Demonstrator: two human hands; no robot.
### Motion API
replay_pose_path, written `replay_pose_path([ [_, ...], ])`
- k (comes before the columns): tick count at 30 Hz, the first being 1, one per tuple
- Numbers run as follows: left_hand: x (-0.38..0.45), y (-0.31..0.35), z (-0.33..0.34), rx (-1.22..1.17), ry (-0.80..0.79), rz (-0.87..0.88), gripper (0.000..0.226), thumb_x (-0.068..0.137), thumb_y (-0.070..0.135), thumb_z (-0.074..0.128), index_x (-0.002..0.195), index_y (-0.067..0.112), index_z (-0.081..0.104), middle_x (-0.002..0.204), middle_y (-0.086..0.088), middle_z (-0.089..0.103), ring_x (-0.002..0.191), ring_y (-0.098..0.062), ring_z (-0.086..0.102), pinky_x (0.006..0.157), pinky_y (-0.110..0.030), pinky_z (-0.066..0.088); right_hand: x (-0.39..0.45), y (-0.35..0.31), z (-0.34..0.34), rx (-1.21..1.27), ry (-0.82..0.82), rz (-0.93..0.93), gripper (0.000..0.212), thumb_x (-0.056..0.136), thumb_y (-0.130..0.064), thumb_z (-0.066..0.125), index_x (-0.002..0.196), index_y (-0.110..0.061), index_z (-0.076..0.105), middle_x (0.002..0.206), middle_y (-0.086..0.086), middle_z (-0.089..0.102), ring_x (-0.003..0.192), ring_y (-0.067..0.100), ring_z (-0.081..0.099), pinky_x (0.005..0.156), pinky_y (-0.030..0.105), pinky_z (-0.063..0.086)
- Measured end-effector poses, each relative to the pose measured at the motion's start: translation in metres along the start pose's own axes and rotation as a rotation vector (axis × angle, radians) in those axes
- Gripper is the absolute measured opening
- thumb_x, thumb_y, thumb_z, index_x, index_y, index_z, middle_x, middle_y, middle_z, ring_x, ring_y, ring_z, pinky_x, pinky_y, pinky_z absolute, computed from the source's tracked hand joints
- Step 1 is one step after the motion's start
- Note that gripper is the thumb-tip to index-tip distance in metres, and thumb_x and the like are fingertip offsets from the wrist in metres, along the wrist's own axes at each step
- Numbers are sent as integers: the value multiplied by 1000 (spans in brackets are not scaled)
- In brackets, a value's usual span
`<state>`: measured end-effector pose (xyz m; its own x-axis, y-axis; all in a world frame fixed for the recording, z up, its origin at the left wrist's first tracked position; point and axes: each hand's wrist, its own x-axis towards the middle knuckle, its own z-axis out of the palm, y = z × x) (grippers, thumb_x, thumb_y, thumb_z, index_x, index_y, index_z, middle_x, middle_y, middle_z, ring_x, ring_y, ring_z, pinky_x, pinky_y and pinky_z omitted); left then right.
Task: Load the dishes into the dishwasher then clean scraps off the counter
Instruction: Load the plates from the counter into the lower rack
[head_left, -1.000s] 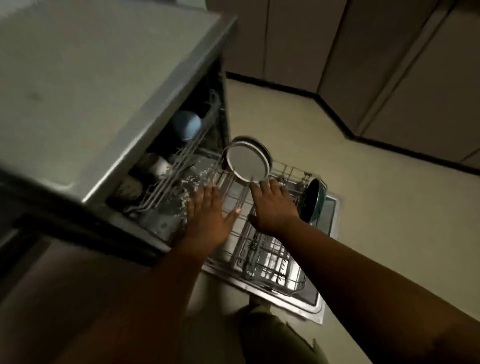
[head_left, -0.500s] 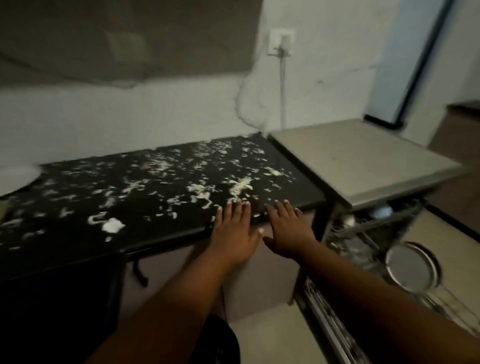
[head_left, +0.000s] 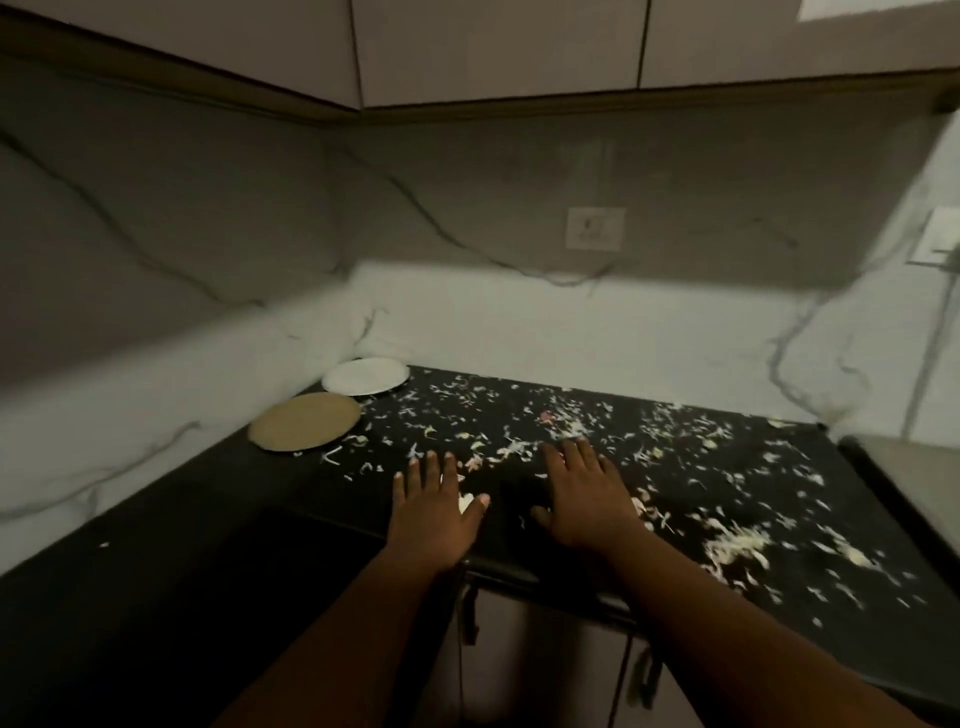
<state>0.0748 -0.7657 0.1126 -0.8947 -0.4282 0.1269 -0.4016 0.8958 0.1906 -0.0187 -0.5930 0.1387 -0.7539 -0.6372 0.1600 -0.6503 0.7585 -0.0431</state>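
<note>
- The left hand (head_left: 434, 512) is stretched out palm down over the near part of the black table (head_left: 218, 499), its fingers straight and slightly spread; it has hold of nothing.
- The right hand (head_left: 584, 496) lies just beside it in the same way, flat, fingers extended, also holding nothing.
- Whether the palms actually press on the table or hang just above it is hard to tell in this dim light.
- The scraps (head_left: 519, 441), pale shreds and flakes, are strewn over the table mostly ahead of and to the right of both hands; some lie right at the fingertips, and a pale bit shows between the left thumb and forefinger.
- A thicker clump of scraps (head_left: 737, 543) sits to the right of the right hand, near the table's front edge.
- A white plate (head_left: 365, 375) rests in the far corner against the marble wall, well beyond the left hand.
- A tan round plate (head_left: 305, 421) lies just in front of it, to its left, at the edge of the scattered scraps.
- A wall socket (head_left: 596, 228) is set in the backsplash above.
</note>
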Motion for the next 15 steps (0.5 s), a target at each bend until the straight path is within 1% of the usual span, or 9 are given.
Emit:
replay_pose_path([
  [4, 8, -27, -6, 64, 9, -125, 79, 93, 64, 20, 152, 17, -5, 160, -11, -6, 146, -30, -9, 117, -46, -6, 40, -11, -5, 24, 17, -130, 87, 86, -53, 53, 152, -20, 6, 160, 11, 5, 147, 30, 1, 117, 49, 8],
  [6, 7, -41, -2, 88, -38, -154, 80, 92, 66, 20, 151, 19, -7, 159, -11, -9, 146, -30, -12, 115, -46, -6, 58, -21, -2, 34, -20, -193, 85, 88, -52, 52, 152, -21, 5, 160, 11, 3, 147, 30, -2, 117, 49, 6],
  [9, 10, -65, 6, 95, -132, -215, 84, 90, 68, 26, 151, 20, -6, 159, -10, -10, 146, -30, -11, 116, -47, -4, 85, -39, 11, 80, -86, -239, 83, 89, -51, 52, 152, -23, 6, 160, 9, 2, 147, 30, -4, 117, 49, 5],
  [12, 27, -96, 5, 28, -166, -329, 86, 90, 69, 29, 152, 19, -5, 159, -11, -9, 146, -31, -10, 116, -49, -3, 116, -59, 25, 78, -147, -311, 82, 90, -52, 50, 152, -23, 6, 160, 9, 2, 147, 30, -3, 117, 49, 5],
  [15, 57, -129, 5, -75, -124, -436, 86, 90, 69, 28, 152, 18, 0, 159, -12, -5, 146, -33, -5, 118, -50, 2, 151, -75, 37, 77, -182, -352, 83, 89, -49, 55, 152, -23, 8, 160, 8, 3, 147, 30, -2, 118, 50, 8],
])
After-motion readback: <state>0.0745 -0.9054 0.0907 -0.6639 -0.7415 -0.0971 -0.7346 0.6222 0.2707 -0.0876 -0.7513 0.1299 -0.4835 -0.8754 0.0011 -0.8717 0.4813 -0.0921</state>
